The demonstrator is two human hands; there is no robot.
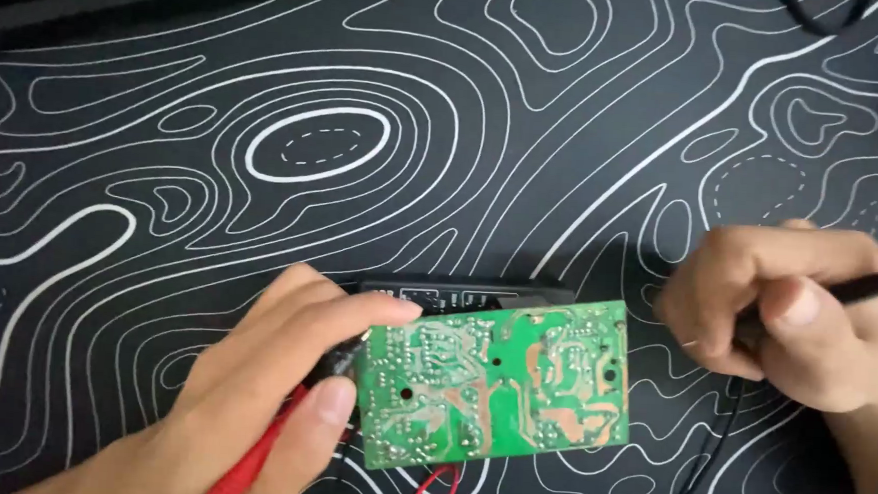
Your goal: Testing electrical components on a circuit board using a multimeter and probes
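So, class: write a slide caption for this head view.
Left hand steadies a green circuit board with a red probe; right hand holds a black one.

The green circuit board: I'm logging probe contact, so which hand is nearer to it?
Left. The left hand touches the green circuit board at its left edge, holding a red probe. The right hand holds a black probe clear of the right edge.

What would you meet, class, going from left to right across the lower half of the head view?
Left hand holding a red probe → green rectangular circuit board → right hand holding a black probe.
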